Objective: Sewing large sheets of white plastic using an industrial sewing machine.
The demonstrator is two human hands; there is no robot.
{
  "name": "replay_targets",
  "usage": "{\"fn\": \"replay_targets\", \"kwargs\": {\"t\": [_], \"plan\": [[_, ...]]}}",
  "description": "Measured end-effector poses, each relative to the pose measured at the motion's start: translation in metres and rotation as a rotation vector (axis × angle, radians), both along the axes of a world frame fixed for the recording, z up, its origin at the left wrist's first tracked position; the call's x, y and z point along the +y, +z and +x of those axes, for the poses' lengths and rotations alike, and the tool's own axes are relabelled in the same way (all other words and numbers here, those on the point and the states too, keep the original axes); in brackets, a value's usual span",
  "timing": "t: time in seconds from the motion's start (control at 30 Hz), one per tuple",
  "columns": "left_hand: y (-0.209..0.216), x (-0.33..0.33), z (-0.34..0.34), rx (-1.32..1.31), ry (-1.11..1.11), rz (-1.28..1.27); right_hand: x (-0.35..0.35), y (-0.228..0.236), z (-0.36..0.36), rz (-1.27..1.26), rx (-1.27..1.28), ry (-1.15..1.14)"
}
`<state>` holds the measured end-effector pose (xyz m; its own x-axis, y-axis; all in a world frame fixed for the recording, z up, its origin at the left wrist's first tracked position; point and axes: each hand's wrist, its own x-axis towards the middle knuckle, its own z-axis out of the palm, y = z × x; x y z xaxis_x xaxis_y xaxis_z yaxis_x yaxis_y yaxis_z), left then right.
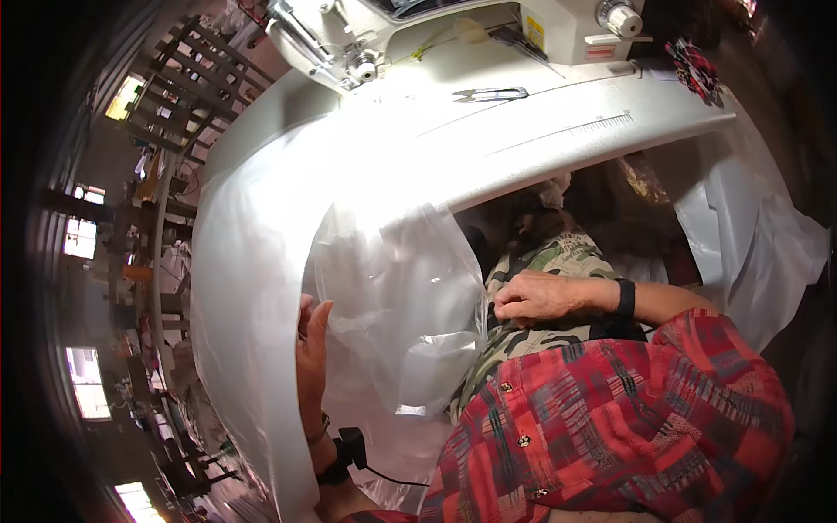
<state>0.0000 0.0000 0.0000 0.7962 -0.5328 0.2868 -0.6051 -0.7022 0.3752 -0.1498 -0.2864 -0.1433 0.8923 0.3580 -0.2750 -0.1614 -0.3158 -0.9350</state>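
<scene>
One sewing machine [567, 35] and one pair of snips [493, 94] sit on the desk [523, 155]; one clear plastic sheet [392, 296] hangs below its edge, between two hands. The left hand [312, 356] stands thumb-up, its grip I can't tell; the right hand [547, 297] curls narrow over the lap [558, 258].

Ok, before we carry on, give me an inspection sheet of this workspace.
Surface: white table under a sewing machine, glaring bright near the needle end.
Job's things: translucent plastic sheet hanging off the near edge, between the hands.
Clutter: metal snips on the table; plaid cloth bundle at its far right corner.
Hands: left hand upright beside a white edge, fingers partly hidden; right hand curled over the lap; whether either grips anything, cannot tell.
Cables: thin black cable by the left wrist.
Surroundings: slatted structure and bright windows at left.
</scene>
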Motion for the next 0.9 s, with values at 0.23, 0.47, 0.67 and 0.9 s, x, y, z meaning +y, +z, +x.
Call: {"fn": "replay_targets", "kwargs": {"t": [0.23, 0.47, 0.67, 0.9], "plan": [[0.040, -0.034, -0.001, -0.700, -0.348, 0.157, -0.012, 0.065, 0.036, -0.212, -0.959, -0.255], [0.077, -0.055, 0.019, -1.062, -0.183, 0.585, -0.030, 0.072, 0.106, -0.556, -1.258, -0.331], [0.109, -0.066, 0.051, -1.073, -0.193, 0.718, -0.037, 0.060, 0.117, -0.689, -1.019, -0.247], [0.117, -0.080, 0.037, -0.762, -0.432, 0.568, -0.031, 0.058, 0.115, -0.751, -1.081, -0.281]]}}
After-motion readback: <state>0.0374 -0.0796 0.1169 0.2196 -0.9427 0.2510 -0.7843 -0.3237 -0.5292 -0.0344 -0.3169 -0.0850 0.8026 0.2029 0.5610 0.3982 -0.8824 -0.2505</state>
